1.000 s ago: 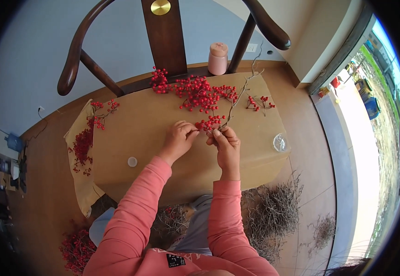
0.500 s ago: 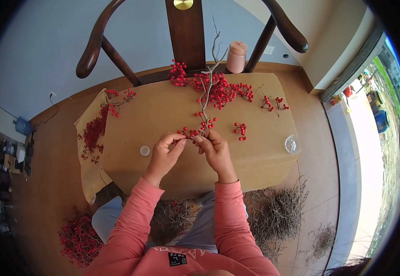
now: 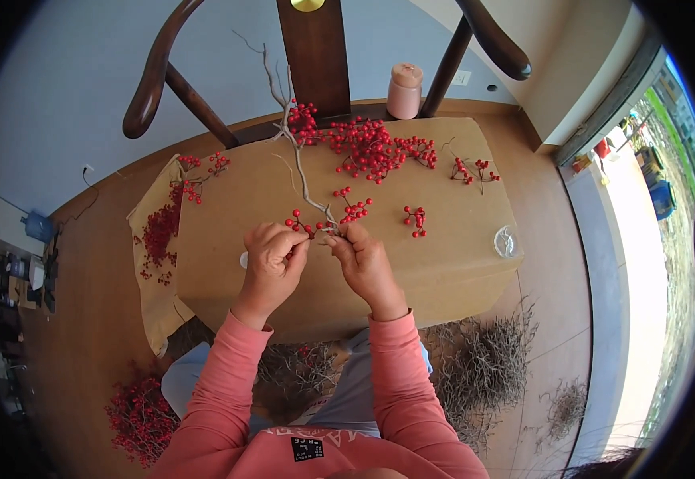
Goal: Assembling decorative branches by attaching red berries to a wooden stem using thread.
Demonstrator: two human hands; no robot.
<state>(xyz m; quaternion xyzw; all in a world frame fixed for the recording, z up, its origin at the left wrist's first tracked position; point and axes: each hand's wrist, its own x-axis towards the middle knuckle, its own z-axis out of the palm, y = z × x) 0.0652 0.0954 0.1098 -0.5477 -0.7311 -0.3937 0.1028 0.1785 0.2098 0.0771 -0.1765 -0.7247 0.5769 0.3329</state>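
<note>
**Both hands pinched on the low end of a berry twig**

Going left to right: loose red berry sprigs (image 3: pixel 162 231) lie on a tan sheet's edge at 9 o'clock. The left hand (image 3: pixel 271 263) is pinched narrow on a small red berry cluster (image 3: pixel 298 223), right beside the right hand (image 3: pixel 363 259), which grips the pale twig (image 3: pixel 299 164) at its low end. The twig's long axis runs from the fingertips toward 11 o'clock, so both hands sit equally close to its base. A bigger berry pile (image 3: pixel 367 148) is at 12, with a pink lidded jar (image 3: pixel 405 90) behind it. On the brown-paper-covered table (image 3: pixel 443 271), a small clear round package (image 3: pixel 505 242) sits at 3 o'clock; can't make out any label.
</note>
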